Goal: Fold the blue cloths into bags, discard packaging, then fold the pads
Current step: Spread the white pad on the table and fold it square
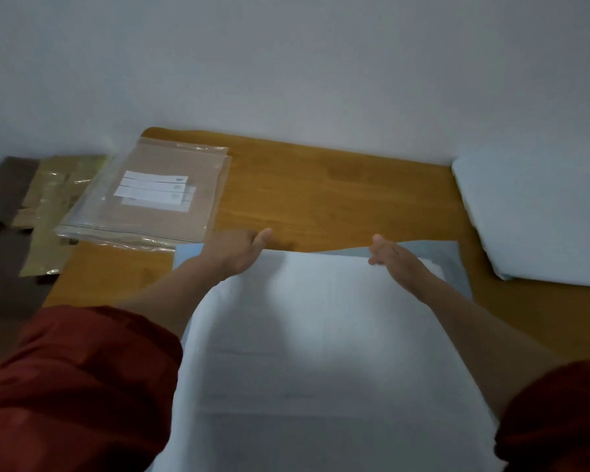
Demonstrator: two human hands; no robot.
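A large white pad (pixel 324 335) with a blue backing lies spread over the wooden table (pixel 321 192), reaching from the near edge to the middle. My left hand (pixel 241 252) holds its far edge on the left, thumb on top and fingers hidden under the sheet. My right hand (pixel 390 258) rests on the far edge to the right, fingers fairly straight. A strip of blue backing (pixel 436 253) shows beyond the white layer. The view is blurred.
A stack of clear zip bags (pixel 150 195) with white labels lies at the table's far left. Crumpled brownish packaging (pixel 52 209) sits on a dark surface to the left. A pale folded pad stack (pixel 539 216) occupies the right side. A wall runs behind the table.
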